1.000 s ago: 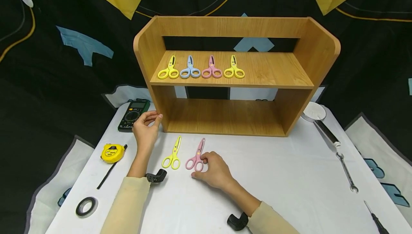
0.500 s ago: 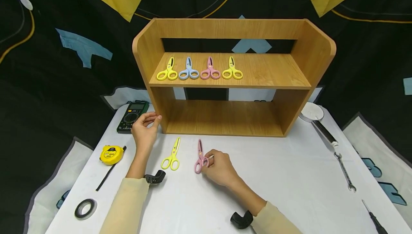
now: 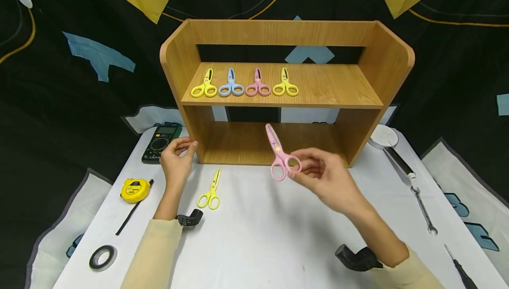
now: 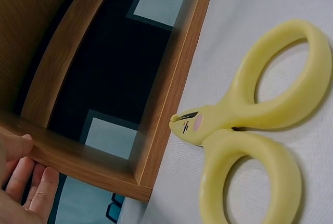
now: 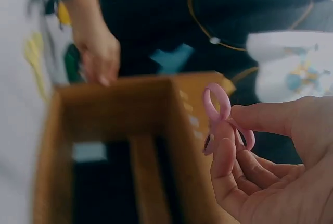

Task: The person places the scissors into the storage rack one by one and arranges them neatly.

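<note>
Head view: we find the right hand (image 3: 326,178) pinching the pink scissors (image 3: 279,155) by a handle loop, lifted clear of the white table (image 3: 278,236) before the wooden shelf (image 3: 286,99) — blades tilted up-left. Our left hand (image 3: 175,161) rests relaxed against the shelf's left corner; yellow scissors (image 3: 210,189) lie nearby.

The right hand (image 3: 322,176) holds a pair of scissors (image 3: 279,156) above the table (image 3: 278,245), in front of the wooden shelf unit (image 3: 286,99). The left hand (image 3: 175,163) touches that unit's left front corner. Between the hands another pair of scissors (image 3: 210,189) lies on the table. Four more (image 3: 244,83) sit in a row on the upper shelf, beyond both hands. A multimeter (image 3: 159,143) lies just left of the left hand, with a tape measure (image 3: 136,190) nearer the person.
</note>
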Demonstrator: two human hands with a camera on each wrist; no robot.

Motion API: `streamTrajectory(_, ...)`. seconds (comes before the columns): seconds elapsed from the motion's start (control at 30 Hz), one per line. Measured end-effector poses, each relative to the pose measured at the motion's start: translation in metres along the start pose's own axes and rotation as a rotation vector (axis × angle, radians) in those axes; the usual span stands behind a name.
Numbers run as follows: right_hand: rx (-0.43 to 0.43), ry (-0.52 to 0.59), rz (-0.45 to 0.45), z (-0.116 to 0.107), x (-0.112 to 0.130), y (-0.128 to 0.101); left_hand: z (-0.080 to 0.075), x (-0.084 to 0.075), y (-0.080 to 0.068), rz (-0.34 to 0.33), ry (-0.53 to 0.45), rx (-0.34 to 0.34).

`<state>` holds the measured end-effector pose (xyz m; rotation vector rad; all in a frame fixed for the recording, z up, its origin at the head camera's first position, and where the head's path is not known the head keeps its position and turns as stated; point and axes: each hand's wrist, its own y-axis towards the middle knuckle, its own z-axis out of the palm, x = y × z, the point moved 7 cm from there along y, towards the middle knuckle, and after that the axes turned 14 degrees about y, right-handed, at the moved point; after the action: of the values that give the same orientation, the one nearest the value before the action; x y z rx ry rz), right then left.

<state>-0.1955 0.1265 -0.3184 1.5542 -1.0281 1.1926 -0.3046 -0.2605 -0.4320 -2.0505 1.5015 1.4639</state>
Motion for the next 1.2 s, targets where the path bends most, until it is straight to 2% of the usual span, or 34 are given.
streamTrajectory(0.1,-0.053,-0.087,-0.058,-0.026,0.031,0.009,-0.001,0.000,0.000,-0.009,0.002,-0.001)
streamTrajectory(0.2,-0.114,-0.184,-0.049,-0.052,0.050,0.026,0.000,0.002,-0.001,-0.013,0.008,-0.002)
streamTrajectory(0.37,-0.210,-0.310,-0.009,-0.092,0.064,0.069,0.000,0.004,-0.001,-0.010,0.005,-0.005)
streamTrajectory(0.5,-0.251,-0.360,0.034,-0.111,0.063,0.099,0.001,0.004,0.000,-0.009,0.016,0.000)
streamTrajectory(0.77,-0.255,-0.322,0.190,-0.115,0.040,0.135,0.002,0.004,0.001,-0.018,0.006,0.006)
streamTrajectory(0.87,-0.251,-0.363,0.191,-0.114,0.039,0.140,0.002,0.004,0.000,-0.021,0.001,0.008)
streamTrajectory(1.03,-0.189,-0.454,0.189,-0.108,0.038,0.143,0.001,0.003,0.000,-0.011,-0.004,-0.003)
streamTrajectory(1.2,-0.174,-0.440,0.186,-0.107,0.037,0.139,0.001,0.002,0.000,-0.003,-0.013,-0.006)
